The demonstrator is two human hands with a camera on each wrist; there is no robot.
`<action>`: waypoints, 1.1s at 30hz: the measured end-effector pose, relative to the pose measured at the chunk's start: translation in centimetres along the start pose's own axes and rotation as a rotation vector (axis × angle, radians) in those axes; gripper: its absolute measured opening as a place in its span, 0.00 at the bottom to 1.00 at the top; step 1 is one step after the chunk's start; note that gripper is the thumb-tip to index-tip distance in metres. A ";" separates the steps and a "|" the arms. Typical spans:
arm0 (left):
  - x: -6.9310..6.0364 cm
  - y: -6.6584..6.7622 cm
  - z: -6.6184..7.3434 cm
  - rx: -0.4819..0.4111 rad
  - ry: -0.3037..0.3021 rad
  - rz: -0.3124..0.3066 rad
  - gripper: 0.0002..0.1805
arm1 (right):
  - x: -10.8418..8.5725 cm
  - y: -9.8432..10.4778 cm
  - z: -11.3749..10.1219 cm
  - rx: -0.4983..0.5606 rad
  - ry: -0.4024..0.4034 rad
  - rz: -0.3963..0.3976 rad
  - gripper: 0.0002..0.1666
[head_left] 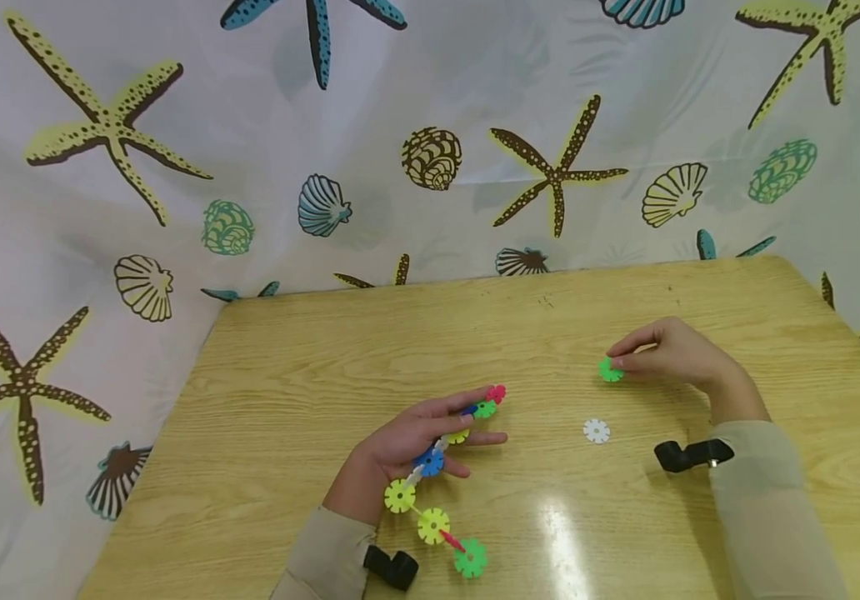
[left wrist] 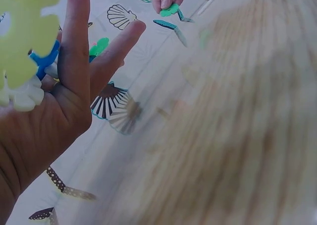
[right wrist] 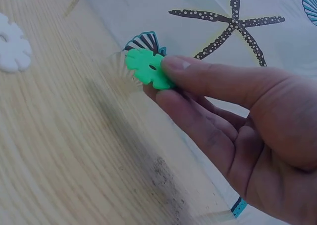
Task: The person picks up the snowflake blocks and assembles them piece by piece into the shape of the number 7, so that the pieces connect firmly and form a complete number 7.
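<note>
My left hand (head_left: 411,433) holds a chain of linked notched plastic discs (head_left: 433,526), its thumb and index finger around the far end. The chain runs over the palm and hangs toward me, with yellow, blue, white, green and pink-red discs. In the left wrist view a yellow disc (left wrist: 25,36) looms large beside the fingers. Farther right, my right hand (head_left: 673,354) pinches a single green notched disc (right wrist: 148,69) between thumb and fingertips, a little above the table. A white disc (head_left: 597,431) lies flat on the wood between the two hands.
The light wooden table (head_left: 310,358) reaches back to a white cloth (head_left: 370,108) printed with starfish and shells. Black wrist camera mounts (head_left: 392,568) sit at both sleeve cuffs.
</note>
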State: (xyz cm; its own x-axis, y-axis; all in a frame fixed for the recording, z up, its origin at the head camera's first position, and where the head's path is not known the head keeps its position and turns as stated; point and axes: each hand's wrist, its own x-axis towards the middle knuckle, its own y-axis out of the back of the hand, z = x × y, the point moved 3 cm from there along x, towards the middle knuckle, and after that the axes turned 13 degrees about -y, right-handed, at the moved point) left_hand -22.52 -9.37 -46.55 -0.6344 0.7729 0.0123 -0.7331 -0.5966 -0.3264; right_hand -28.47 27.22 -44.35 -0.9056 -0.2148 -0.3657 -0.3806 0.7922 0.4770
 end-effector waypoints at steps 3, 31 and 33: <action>0.0 0.0 0.0 -0.002 -0.001 -0.002 0.29 | 0.2 -0.3 -0.2 0.002 0.023 0.001 0.22; 0.0 -0.1 0.2 -0.019 -0.009 -0.011 0.30 | 1.4 -2.6 -1.9 0.083 0.083 -0.060 0.20; 0.0 -0.2 0.2 -0.021 -0.012 -0.014 0.30 | 1.4 -2.8 -2.1 0.082 0.078 -0.058 0.20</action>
State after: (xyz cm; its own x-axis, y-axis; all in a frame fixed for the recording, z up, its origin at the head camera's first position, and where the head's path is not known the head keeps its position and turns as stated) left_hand -22.44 -9.35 -46.30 -0.6269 0.7786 0.0281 -0.7368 -0.5808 -0.3461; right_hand -29.11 23.53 -44.54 -0.8954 -0.3035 -0.3257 -0.4194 0.8205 0.3884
